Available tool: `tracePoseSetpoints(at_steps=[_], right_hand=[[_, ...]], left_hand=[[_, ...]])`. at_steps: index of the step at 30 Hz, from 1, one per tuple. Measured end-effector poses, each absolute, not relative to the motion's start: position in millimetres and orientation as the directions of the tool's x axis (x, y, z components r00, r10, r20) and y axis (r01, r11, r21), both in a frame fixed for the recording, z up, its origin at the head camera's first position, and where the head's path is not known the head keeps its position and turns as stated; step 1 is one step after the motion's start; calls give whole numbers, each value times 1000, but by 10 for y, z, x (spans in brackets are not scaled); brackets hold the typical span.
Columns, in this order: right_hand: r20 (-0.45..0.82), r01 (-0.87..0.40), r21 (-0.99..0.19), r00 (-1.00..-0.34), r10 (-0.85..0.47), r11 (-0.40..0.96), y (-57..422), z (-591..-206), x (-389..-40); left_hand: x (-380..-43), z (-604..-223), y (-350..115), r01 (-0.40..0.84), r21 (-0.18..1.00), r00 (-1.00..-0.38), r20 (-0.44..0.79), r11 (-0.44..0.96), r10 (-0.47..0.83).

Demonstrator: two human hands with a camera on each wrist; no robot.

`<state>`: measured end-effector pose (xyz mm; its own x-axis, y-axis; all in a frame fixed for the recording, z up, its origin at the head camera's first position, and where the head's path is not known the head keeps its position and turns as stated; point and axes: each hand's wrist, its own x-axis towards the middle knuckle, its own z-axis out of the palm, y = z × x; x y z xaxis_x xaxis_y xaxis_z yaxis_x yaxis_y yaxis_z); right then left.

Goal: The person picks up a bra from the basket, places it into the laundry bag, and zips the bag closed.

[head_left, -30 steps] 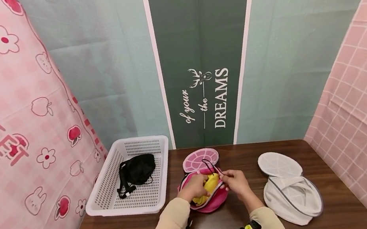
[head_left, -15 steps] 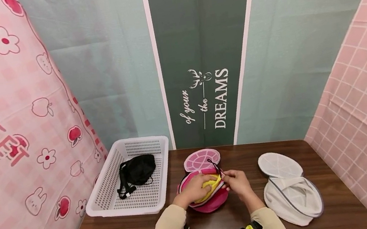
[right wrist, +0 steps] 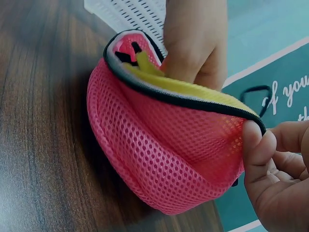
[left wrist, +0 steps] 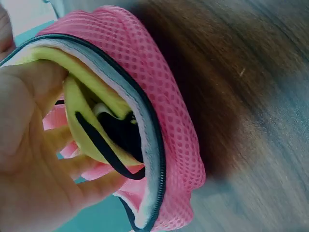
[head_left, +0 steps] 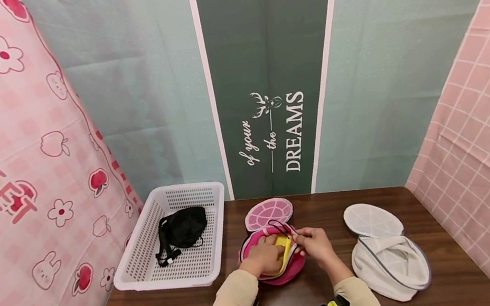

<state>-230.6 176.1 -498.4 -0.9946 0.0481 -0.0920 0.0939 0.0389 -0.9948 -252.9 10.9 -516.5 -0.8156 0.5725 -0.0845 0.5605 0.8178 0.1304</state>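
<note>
Head view: yellow fabric item (head_left: 285, 244) inside pink mesh bag (head_left: 289, 274), zipping apparently remaining; left hand (head_left: 266, 255) straight-fingered within, right hand (head_left: 315, 243) pinching the bag.

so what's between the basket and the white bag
The pink bag, with the yellow cloth inside, the left hand in its mouth and the right hand pinching its rim. The head view shows this.

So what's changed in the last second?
The left hand has shifted its fingers leftward inside the pink mesh bag, less of the yellow fabric shows, and the black loop leans lower. The right hand still pinches the bag's rim; the white basket, black bundle and white mesh bag stayed put.
</note>
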Motion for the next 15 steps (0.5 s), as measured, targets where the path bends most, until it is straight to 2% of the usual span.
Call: tracePoseSetpoints(at_steps=[3, 5, 11, 13, 15], right_hand=[[-88, 90, -995, -995, 43, 49, 1742, -4845, -2239], [-89, 93, -994, -994, 57, 59, 1727, -4753, -2188], [-89, 94, -994, -993, 80, 62, 1753, -4762, -2193], [-93, 97, -994, -993, 78, 52, 1785, -4848, -2240], [-93, 97, -994, -992, 79, 48, 1815, -4939, -2281]], left_hand=[[-2542, -5169, 137, 546, 125, -825, -91, 828, 558], [-2568, -5157, 138, 549, 185, -819, -74, 815, 569], [-2638, -5057, 66, 496, 606, -803, 49, 621, 594], [-2643, -5037, 39, 481, 678, -798, 76, 556, 598], [-2643, -5048, 19, 498, 687, -793, 112, 530, 599]])
